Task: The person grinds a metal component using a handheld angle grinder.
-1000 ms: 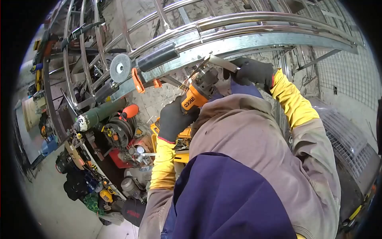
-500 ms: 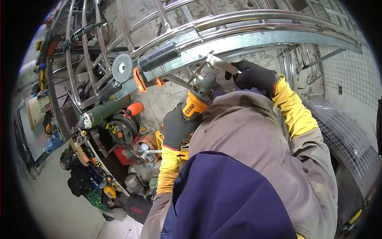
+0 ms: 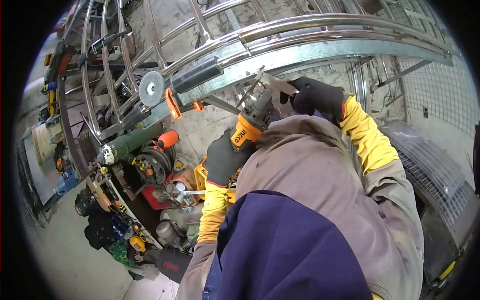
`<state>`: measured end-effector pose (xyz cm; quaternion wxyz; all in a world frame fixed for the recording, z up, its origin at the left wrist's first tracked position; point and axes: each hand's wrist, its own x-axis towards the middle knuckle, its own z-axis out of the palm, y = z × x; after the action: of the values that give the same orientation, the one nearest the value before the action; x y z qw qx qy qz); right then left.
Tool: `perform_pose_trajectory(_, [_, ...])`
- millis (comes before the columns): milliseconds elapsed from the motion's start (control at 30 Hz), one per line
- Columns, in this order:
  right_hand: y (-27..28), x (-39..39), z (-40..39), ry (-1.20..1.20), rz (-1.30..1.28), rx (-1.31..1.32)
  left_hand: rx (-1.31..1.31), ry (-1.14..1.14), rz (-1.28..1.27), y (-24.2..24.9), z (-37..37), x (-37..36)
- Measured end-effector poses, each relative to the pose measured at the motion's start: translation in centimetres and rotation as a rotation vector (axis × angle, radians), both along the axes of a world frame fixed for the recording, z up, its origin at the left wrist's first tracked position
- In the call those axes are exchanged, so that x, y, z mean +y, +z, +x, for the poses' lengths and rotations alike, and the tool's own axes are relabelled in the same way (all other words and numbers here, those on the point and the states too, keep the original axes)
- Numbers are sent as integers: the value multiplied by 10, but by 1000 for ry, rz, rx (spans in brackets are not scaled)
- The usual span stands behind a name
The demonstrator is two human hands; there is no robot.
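My left hand (image 3: 226, 159), in a dark glove, is wrapped round the orange and grey angle grinder (image 3: 248, 129). The grinder's head points up toward the steel frame, and its disc shows edge-on beside a flat metal piece (image 3: 276, 83). My right hand (image 3: 315, 98), also gloved, is closed on the right end of that metal piece. The piece's left end meets the grinder's disc side; whether they touch cannot be made out. Just beyond both hands runs the flat grey steel bar (image 3: 300, 56) of the frame.
A grinding disc (image 3: 152, 88) stands by an orange clamp (image 3: 173, 104) on the frame. Curved shiny tubes (image 3: 320, 21) cross the top. A green cylinder (image 3: 131, 143), hose coil and tools lie at the left. Wire mesh panels (image 3: 435, 165) lean at the right.
The metal piece in my right hand has tilted slightly, its left end a little lower. Both hands keep their grips, and the view has shifted slightly.
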<state>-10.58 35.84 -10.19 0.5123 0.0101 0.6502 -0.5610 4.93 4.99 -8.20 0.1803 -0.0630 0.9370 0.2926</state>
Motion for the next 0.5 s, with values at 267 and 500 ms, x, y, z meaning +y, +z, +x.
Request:
perform_pose_trajectory(267, [2,-1,-4,136,24,201,-40,6,-28,-1,-3,0])
perform_pose_trajectory(500, [-19,-1,-1,52,134,82,-30,21,10,3,-5,2])
